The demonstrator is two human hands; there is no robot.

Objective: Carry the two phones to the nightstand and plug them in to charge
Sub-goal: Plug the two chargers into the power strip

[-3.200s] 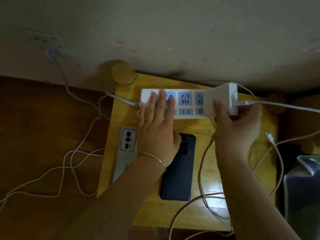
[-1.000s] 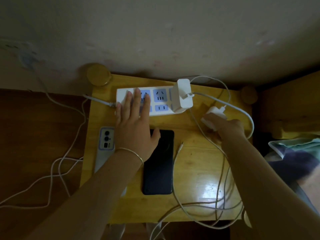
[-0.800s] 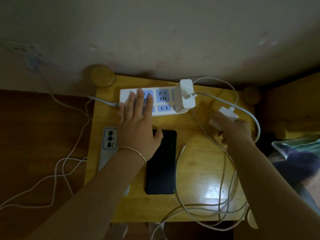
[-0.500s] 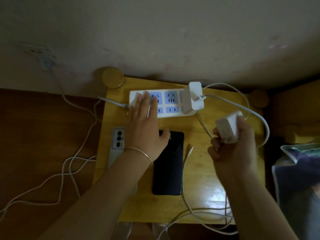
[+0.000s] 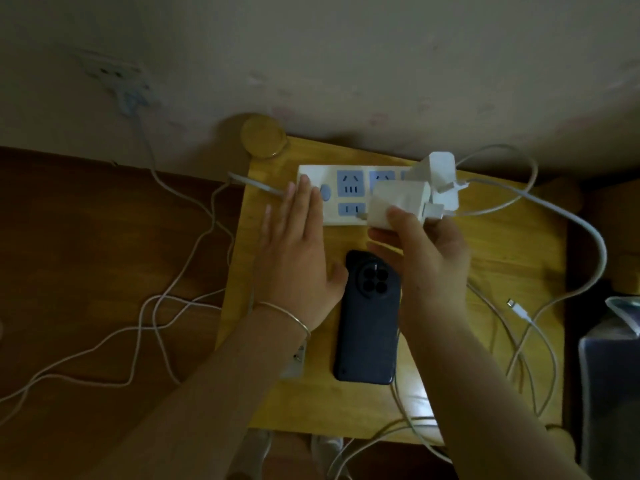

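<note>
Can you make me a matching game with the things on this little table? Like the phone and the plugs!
Things:
1. dark phone
2. left hand
3. white charger
4. loose cable tip

Places:
A. held in the right hand
B. flat on the power strip
C. lying face down between the arms
D. lying free on the nightstand

Pairs: 1-C, 2-B, 3-A, 4-D

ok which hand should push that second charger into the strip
Right. The right hand already grips the charger, with its prongs by the power strip. The left hand lies flat on the strip's end.
</note>
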